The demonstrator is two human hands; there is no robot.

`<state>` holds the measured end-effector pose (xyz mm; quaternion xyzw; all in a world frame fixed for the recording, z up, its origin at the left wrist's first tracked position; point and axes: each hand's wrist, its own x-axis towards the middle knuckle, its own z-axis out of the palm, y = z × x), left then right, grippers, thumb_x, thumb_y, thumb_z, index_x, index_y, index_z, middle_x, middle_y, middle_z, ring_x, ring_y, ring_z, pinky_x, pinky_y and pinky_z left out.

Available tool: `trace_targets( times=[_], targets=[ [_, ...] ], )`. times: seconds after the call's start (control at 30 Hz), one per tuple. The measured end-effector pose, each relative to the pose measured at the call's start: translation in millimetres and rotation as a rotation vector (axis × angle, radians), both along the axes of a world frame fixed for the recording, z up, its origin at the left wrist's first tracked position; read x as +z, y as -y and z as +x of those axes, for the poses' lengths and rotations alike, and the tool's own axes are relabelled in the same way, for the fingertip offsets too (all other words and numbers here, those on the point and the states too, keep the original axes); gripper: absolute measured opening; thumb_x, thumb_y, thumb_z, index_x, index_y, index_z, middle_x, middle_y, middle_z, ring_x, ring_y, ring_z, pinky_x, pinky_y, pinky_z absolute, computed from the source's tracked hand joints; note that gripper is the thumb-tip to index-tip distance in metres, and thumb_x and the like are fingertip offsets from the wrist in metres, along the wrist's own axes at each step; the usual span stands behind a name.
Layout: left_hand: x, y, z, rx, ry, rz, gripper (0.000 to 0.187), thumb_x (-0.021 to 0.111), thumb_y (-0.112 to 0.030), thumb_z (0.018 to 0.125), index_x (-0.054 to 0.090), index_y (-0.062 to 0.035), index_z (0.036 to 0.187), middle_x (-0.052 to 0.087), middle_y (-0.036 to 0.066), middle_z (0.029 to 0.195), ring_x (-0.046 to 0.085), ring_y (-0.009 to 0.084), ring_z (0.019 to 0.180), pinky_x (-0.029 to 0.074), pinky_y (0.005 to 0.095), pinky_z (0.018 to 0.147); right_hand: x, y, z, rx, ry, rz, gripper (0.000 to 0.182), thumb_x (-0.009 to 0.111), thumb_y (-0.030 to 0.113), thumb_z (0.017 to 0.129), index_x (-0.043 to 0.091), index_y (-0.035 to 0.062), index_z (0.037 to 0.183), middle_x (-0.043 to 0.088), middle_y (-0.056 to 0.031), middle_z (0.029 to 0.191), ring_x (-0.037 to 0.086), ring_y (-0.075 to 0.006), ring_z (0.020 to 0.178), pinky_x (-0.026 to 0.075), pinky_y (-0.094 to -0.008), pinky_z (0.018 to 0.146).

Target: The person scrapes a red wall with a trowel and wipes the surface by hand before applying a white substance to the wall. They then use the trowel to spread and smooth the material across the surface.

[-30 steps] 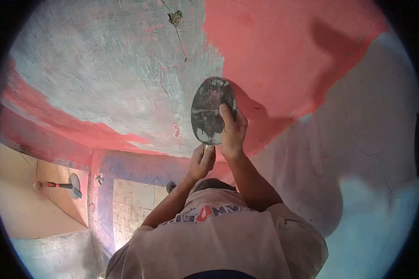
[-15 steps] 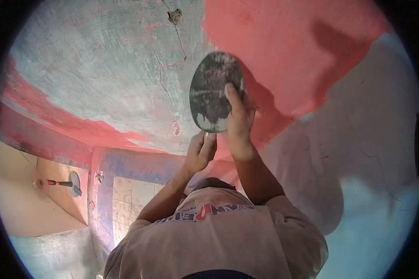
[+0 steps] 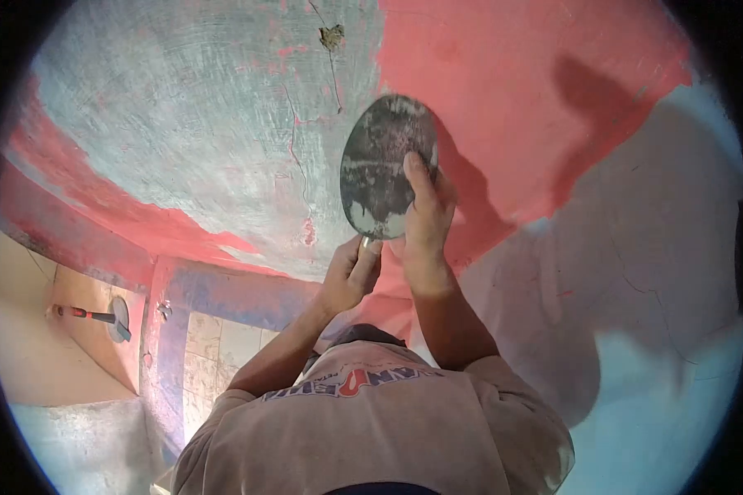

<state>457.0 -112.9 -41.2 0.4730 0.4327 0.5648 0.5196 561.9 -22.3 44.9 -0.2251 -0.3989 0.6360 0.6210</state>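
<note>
A dark oval plate (image 3: 380, 157), smeared with pale residue, is tilted up in front of the pink and grey painted surface. My right hand (image 3: 427, 210) grips its right edge, the thumb lying across the face and the other fingers mostly hidden behind it. Right at the lower rim, my left hand (image 3: 351, 276) is closed with its fingers curled. A short pale tip shows above those fingers; I cannot tell what it belongs to.
Cracks and a small broken hole (image 3: 331, 37) mark the grey patch. To the left, a tool with a red and black handle (image 3: 79, 312) overlaps a round grey disc (image 3: 118, 309). Light tiles (image 3: 202, 351) show beyond a purple-painted border. My dusty shirt (image 3: 355, 437) fills the bottom.
The view has tilted slightly, so the hole sits further right and the red-handled tool further left. Both hands keep nearly the same hold on and below the plate.
</note>
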Motion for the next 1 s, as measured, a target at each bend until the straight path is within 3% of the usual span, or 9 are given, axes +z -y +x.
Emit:
trace_targets(
  times=[0.13,0.3,0.37,0.47,0.53,0.63,0.73,0.87,1.0],
  targets=[
    [-45.9,13.2,-1.2,0.012,0.013,-0.063,0.038,0.045,-0.035,0.110,0.048,-0.0069,0.084,0.044,-0.005,0.060,0.041,0.0038,0.051,0.033,0.0234,0.045,-41.3,-0.7,-7.0,-0.133,0.130,0.064,0.031,0.063,0.024,0.098,0.065,-0.0036,0.112,0.065,-0.0036,0.098,0.061,-0.0116,0.086,0.050,-0.0298,0.076],
    [8.6,-2.7,0.6,0.000,0.017,0.026,0.035,0.047,-0.036,0.109,0.048,-0.0075,0.089,0.044,-0.006,0.060,0.038,0.0037,0.048,0.032,0.0238,0.043,6.4,-2.6,-3.8,-0.007,-0.032,0.026,0.025,0.062,0.020,0.098,0.065,-0.0018,0.111,0.065,-0.0039,0.099,0.062,-0.0135,0.087,0.052,-0.0315,0.077],
    [7.1,-1.8,0.6,-0.001,0.042,-0.001,0.035,0.047,-0.036,0.109,0.048,-0.0075,0.088,0.044,-0.006,0.060,0.038,0.0036,0.048,0.032,0.0238,0.043,9.5,-6.2,-3.2,-0.008,-0.005,0.022,0.028,0.062,0.020,0.099,0.064,-0.0028,0.116,0.067,-0.0060,0.106,0.064,-0.0150,0.091,0.054,-0.0325,0.081],
    [-19.2,8.8,-0.7,-0.003,0.032,-0.027,0.036,0.045,-0.035,0.109,0.047,-0.0083,0.086,0.043,-0.006,0.061,0.038,0.0036,0.048,0.031,0.0236,0.042,-28.2,0.9,-6.5,-0.089,0.020,0.002,0.022,0.062,0.017,0.100,0.068,-0.0025,0.110,0.064,-0.0006,0.097,0.056,-0.0092,0.088,0.047,-0.0279,0.081],
    [-30.7,16.9,2.2,-0.015,0.106,-0.124,0.035,0.044,-0.032,0.110,0.046,-0.0103,0.082,0.042,-0.006,0.062,0.038,0.0039,0.047,0.029,0.0238,0.041,-34.2,4.3,-7.2,-0.084,0.015,-0.028,0.023,0.062,0.015,0.100,0.067,-0.0041,0.112,0.064,-0.0009,0.100,0.057,-0.0099,0.090,0.047,-0.0281,0.083],
    [-7.9,5.5,2.2,0.036,-0.017,-0.001,0.039,0.045,-0.035,0.109,0.045,-0.0108,0.079,0.044,-0.006,0.062,0.038,0.0051,0.047,0.030,0.0246,0.041,-12.6,0.5,-5.7,-0.039,-0.063,-0.019,0.021,0.062,0.015,0.100,0.067,-0.0031,0.111,0.064,-0.0010,0.100,0.056,-0.0091,0.089,0.047,-0.0279,0.083],
    [17.8,-2.1,0.0,0.019,-0.008,0.016,0.043,0.045,-0.038,0.109,0.045,-0.0108,0.076,0.045,-0.005,0.061,0.037,0.0053,0.046,0.030,0.0250,0.041,11.0,-11.2,-2.8,0.037,-0.083,0.060,0.028,0.063,0.018,0.098,0.063,-0.0027,0.117,0.068,-0.0087,0.104,0.068,-0.0181,0.091,0.057,-0.0343,0.078],
    [-8.2,10.2,-3.8,0.004,-0.014,-0.009,0.042,0.045,-0.038,0.109,0.045,-0.0107,0.078,0.043,-0.005,0.060,0.038,0.0049,0.046,0.031,0.0247,0.041,-18.0,2.2,-2.4,-0.026,0.058,-0.062,0.026,0.062,0.015,0.100,0.066,-0.0044,0.116,0.067,-0.0038,0.106,0.059,-0.0114,0.093,0.049,-0.0304,0.084],
    [-16.5,16.7,2.4,0.017,0.033,-0.024,0.041,0.046,-0.038,0.109,0.045,-0.0104,0.079,0.041,-0.006,0.060,0.038,0.0043,0.047,0.030,0.0242,0.041,-27.6,0.5,-4.6,-0.014,0.003,-0.069,0.034,0.066,0.019,0.096,0.063,-0.0037,0.120,0.068,-0.0093,0.107,0.067,-0.0182,0.092,0.056,-0.0346,0.080]
  ],
)
